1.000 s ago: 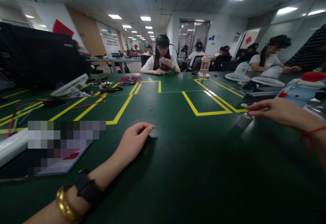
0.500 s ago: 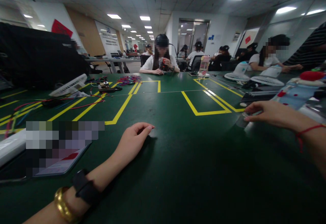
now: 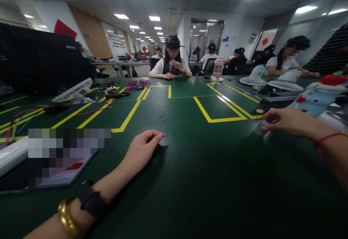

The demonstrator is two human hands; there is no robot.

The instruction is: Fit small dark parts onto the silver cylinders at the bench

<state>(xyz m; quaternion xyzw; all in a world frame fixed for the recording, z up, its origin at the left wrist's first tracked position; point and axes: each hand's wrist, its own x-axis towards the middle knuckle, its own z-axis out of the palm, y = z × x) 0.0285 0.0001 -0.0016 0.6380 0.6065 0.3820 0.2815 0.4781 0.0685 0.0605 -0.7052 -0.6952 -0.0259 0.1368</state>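
My left hand (image 3: 141,150) rests on the green tabletop (image 3: 190,181), fingers curled under and the thumb laid against the index finger. No object shows between those fingertips. A black band (image 3: 91,200) and a gold bangle (image 3: 67,218) are on that wrist. At the right, my right hand (image 3: 288,121) is closed in a pinch at a small greyish, see-through object (image 3: 259,128) at the table surface. It is blurred and partly covered by the fingers, so its kind is unclear. A red string (image 3: 330,139) circles the right wrist.
A tablet-like device (image 3: 62,175) lies at the left. Beyond it are loose wires (image 3: 89,110), a white fan (image 3: 73,91) and a black bag (image 3: 38,58). Yellow tape (image 3: 224,120) marks the table. A blue figured item (image 3: 310,99) stands right. A person (image 3: 172,63) sits opposite.
Both hands stay nearly where they were. The right hand shifts very slightly, and the see-through object moves with it a little to the right.
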